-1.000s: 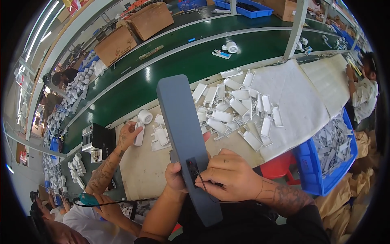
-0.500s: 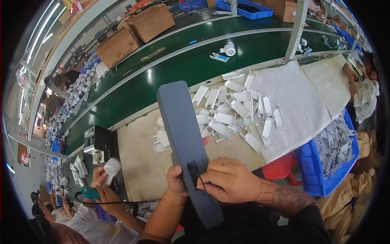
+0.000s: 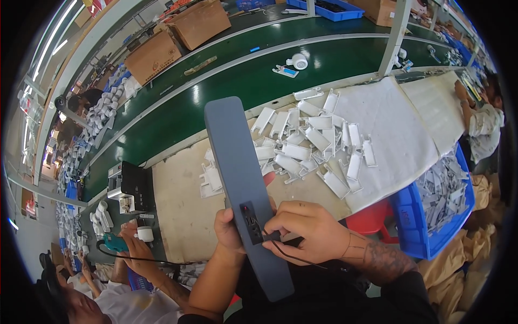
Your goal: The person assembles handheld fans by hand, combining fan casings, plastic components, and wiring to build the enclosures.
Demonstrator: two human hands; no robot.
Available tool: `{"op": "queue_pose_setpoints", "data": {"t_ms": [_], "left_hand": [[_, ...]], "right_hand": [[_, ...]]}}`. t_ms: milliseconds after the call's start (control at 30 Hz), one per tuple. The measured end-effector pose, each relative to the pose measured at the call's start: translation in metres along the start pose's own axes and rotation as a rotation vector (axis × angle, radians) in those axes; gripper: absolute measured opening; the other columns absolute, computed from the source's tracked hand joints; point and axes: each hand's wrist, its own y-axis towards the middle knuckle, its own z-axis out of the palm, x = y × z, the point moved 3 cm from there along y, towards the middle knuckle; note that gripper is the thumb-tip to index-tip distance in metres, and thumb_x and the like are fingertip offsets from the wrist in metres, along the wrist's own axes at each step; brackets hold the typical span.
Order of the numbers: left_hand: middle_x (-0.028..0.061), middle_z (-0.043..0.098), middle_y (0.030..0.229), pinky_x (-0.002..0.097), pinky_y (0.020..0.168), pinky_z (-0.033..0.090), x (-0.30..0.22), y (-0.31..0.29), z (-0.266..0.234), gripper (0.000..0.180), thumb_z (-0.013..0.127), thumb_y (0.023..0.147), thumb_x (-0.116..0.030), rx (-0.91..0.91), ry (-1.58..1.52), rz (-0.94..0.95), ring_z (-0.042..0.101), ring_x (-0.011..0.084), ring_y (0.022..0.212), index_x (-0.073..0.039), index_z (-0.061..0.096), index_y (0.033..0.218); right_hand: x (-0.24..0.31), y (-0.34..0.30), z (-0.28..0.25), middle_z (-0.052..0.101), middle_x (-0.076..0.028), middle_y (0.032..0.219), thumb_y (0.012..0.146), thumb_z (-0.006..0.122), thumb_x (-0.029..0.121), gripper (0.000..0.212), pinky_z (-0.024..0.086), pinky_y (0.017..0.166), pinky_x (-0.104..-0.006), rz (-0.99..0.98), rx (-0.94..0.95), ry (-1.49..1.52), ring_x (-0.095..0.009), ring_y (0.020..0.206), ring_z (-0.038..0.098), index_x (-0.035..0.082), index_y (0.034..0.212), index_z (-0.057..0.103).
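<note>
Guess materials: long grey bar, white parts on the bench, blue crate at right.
Long grey bar: probably moulded plastic, matte; rounded edges, no sharp highlights, though coated metal is possible.
White parts: likely rigid plastic, smooth; thin walls with small end tabs.
Blue crate: likely plastic, slight sheen; uniform colour.

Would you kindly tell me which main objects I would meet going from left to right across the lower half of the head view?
Black boxy machine, long grey device, red stool, blue bin.
</note>
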Motion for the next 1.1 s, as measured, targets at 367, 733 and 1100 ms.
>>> {"op": "queue_pose_setpoints", "data": {"t_ms": [367, 733, 1100], "left_hand": [[0.0175, 0.063, 0.101, 0.0313, 0.076, 0.052, -0.002, -0.004, 0.008, 0.109, 0.063, 0.075, -0.053, -0.032, 0.059, -0.007, 0.064, 0.0243, 0.084, 0.010, 0.021, 0.152], [0.0155, 0.061, 0.091, 0.0316, 0.073, 0.049, -0.002, -0.005, 0.013, 0.113, 0.063, 0.072, -0.056, 0.056, 0.074, -0.061, 0.060, 0.0220, 0.079, 0.010, 0.020, 0.153], [0.0178, 0.062, 0.093, 0.0331, 0.074, 0.051, 0.003, -0.002, 0.018, 0.112, 0.064, 0.072, -0.055, 0.066, 0.032, -0.089, 0.063, 0.0259, 0.080, 0.009, 0.021, 0.153]], "right_hand": [[0.002, -0.001, 0.007, 0.055, -0.003, 0.071, 0.074, 0.086, 0.011, 0.024, 0.044, 0.050, -0.0277, -0.014, -0.133, -0.086, -0.015, 0.056, 0.055, 0.007, 0.079, 0.063], [0.004, -0.003, 0.001, 0.055, -0.005, 0.076, 0.077, 0.080, 0.014, 0.023, 0.048, 0.057, -0.0342, 0.022, -0.021, -0.032, -0.024, 0.063, 0.058, 0.008, 0.081, 0.058], [0.003, -0.007, -0.003, 0.055, -0.004, 0.075, 0.078, 0.080, 0.014, 0.023, 0.048, 0.055, -0.0343, 0.045, -0.009, -0.026, -0.023, 0.061, 0.057, 0.009, 0.080, 0.058]]}}
